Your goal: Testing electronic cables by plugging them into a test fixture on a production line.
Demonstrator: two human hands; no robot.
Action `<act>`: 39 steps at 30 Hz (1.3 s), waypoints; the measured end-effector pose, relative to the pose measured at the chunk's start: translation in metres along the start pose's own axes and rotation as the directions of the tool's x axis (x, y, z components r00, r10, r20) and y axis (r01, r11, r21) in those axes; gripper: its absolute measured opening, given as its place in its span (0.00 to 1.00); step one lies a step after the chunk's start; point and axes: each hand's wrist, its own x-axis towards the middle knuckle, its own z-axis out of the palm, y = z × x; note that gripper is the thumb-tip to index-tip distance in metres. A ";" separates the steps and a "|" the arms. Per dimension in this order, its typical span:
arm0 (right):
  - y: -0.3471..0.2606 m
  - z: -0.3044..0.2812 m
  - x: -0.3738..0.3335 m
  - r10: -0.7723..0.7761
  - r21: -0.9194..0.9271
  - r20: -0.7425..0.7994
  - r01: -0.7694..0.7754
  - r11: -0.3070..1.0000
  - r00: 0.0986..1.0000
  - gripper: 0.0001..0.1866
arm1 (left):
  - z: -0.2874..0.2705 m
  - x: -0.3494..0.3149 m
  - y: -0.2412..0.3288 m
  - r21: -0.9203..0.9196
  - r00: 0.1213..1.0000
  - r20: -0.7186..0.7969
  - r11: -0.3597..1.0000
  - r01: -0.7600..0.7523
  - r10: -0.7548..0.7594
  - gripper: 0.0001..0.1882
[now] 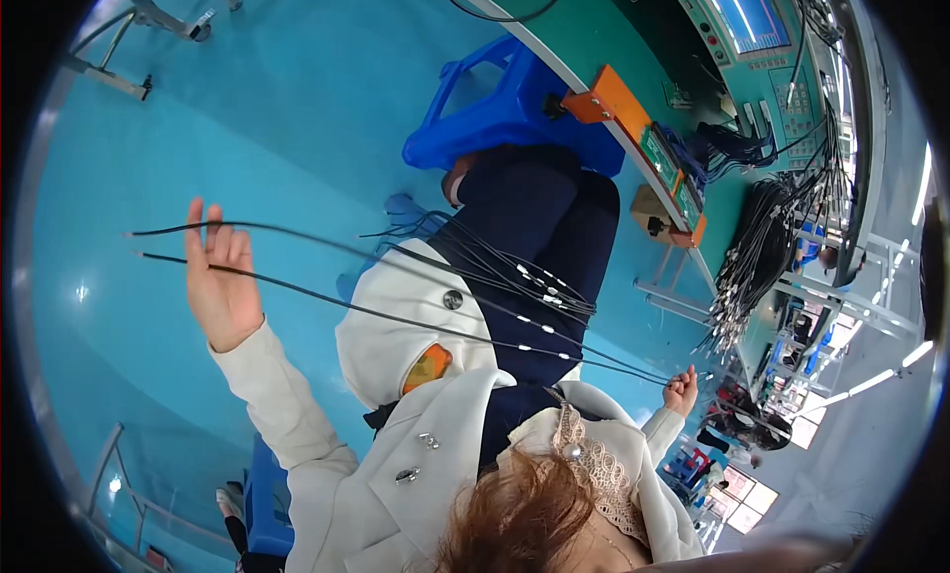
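Note:
Two long black cables (pixel 547 329) with small white sleeves stretch across my lap between my hands. My left hand (pixel 226 281) is raised at the left, some fingers extended and others curled, with the cables running between them. The free cable ends stick out past those fingers. At the right, my right hand (pixel 680 390) is closed around the other ends, which show a little beyond the fingertips. Beneath the stretched cables, a bunch of similar black cables (pixel 539 294) lies over my dark trousers.
A green-topped workbench (pixel 554 29) at the upper right carries an orange fixture (pixel 612 96), green circuit boards (pixel 661 155) and a machine with a screen (pixel 747 14). A large cable bundle (pixel 752 256) hangs at the bench edge. A blue stool (pixel 485 108) stands by the bench.

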 end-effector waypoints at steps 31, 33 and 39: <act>0.144 0.252 -0.117 0.103 -0.317 0.718 0.192 0.929 0.688 0.12 | 0.197 -0.128 -0.258 0.856 0.388 0.513 0.490 -0.164 -0.766 0.13; 0.150 0.252 -0.111 0.075 -0.281 0.719 0.190 0.941 0.691 0.11 | 0.200 -0.134 -0.268 0.861 0.412 0.505 0.479 -0.172 -0.759 0.13; 0.158 0.262 -0.106 -0.071 -0.214 0.637 0.265 0.940 0.768 0.12 | 0.201 -0.143 -0.280 0.812 0.564 0.558 0.541 -0.220 -0.609 0.07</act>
